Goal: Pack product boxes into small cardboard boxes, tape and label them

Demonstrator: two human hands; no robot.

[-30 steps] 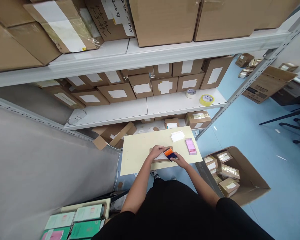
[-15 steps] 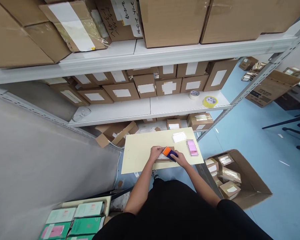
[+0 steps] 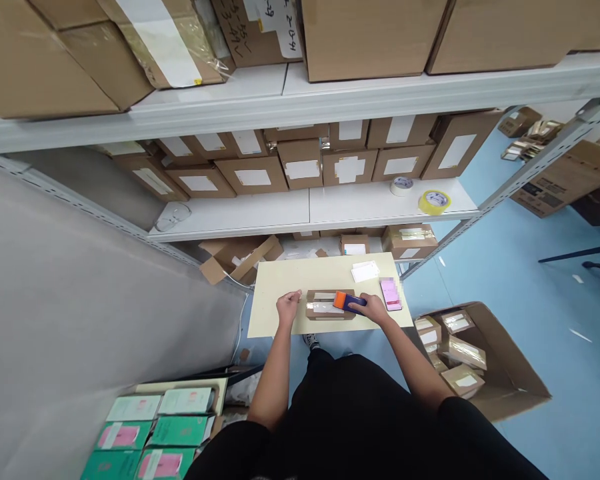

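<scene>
A small cardboard box (image 3: 331, 317) with white label strips and shiny tape lies on the cream board in front of me. In my right hand (image 3: 374, 308) is a hand-held tool with an orange head and dark blue handle (image 3: 345, 301). Its orange head rests over the right part of the box top; whether it touches, I cannot tell. My left hand (image 3: 289, 308) is closed in a pinch just left of the box, apart from it. What its fingertips hold, if anything, is too small to make out.
The cream board (image 3: 275, 283) also bears white paper slips (image 3: 365, 271) and a phone with a pink screen (image 3: 391, 295). Behind it, a shelf holds boxes and a yellow tape roll (image 3: 434, 202). A large open carton (image 3: 513, 373) with taped parcels stands at right; green boxes (image 3: 180, 432) lie lower left.
My left hand has moved left off the box, and more of the box top shows. The tool has turned more level, its orange head now over the box's right part. The view has shifted slightly.
</scene>
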